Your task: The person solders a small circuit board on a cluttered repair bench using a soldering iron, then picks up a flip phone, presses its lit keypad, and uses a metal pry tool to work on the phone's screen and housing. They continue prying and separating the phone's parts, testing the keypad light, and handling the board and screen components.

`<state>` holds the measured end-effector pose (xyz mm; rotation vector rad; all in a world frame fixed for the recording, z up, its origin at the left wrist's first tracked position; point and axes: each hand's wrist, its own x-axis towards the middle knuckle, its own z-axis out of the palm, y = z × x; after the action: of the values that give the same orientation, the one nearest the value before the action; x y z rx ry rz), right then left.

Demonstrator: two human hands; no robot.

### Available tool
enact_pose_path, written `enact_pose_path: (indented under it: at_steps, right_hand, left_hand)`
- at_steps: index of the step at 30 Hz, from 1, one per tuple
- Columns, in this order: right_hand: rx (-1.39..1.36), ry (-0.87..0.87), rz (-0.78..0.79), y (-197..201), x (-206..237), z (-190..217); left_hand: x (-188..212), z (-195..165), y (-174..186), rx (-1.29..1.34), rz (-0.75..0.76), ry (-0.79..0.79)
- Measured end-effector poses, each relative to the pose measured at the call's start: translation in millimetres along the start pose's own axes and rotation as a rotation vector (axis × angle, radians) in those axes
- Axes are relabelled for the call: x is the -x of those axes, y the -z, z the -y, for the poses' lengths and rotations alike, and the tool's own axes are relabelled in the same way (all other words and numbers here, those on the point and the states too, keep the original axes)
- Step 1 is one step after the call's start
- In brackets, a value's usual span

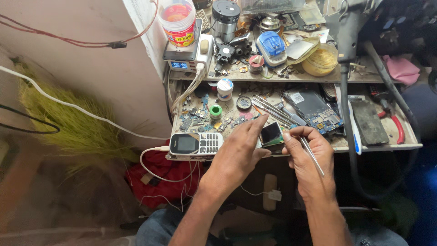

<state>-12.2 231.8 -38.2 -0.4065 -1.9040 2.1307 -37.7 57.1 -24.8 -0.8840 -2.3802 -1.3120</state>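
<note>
Tweezers [312, 156] are in your right hand [307, 161]: the fingers are closed around the thin metal legs, and the tips point up toward the small part with a dark screen [271, 134] at the front edge of the desk [387, 146]. Your left hand [239, 152] is curled around this small part from the left side, thumb and fingers closed on it, so it sits between both your hands, just above the desk edge.

Just beside your left hand, on the left, a grey keypad phone [195, 144] lies flat on the desk corner, and a white cable [150, 157] is plugged into its left end. Behind your hands the desk surface is covered with small circuit boards [200, 119], a green tape roll [215, 110] and a small white jar [225, 89]. More metal tweezers [273, 109] lie near your fingers, and to the right of them is an opened phone body [314, 109] showing its blue board. Further right you have a dark flat phone [369, 122] and pliers with red handles [396, 124].

On the upper shelf stand a plastic tub with red label [178, 20], a black and silver cylinder [226, 18] and a blue and white device [271, 48]. Under the desk, near your knees, a red cloth [157, 175] lies on the floor.
</note>
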Motion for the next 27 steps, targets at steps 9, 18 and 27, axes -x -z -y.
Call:
enact_pose_path:
  at_steps: [9,18,27]
  right_hand:
    - [-0.003,-0.029,-0.018,1.1,-2.5,-0.6]
    - [0.100,0.068,0.015,1.4,-14.4,1.3]
    - [0.028,0.066,0.054,4.5,-21.3,-0.9]
  left_hand:
    - [-12.0,0.2,-2.0,-0.159,0.083,0.018]
    - [-15.1,-0.4,-11.0,-0.148,-0.030,0.020]
    - [-14.5,-0.6,-22.1,-0.050,-0.107,0.112]
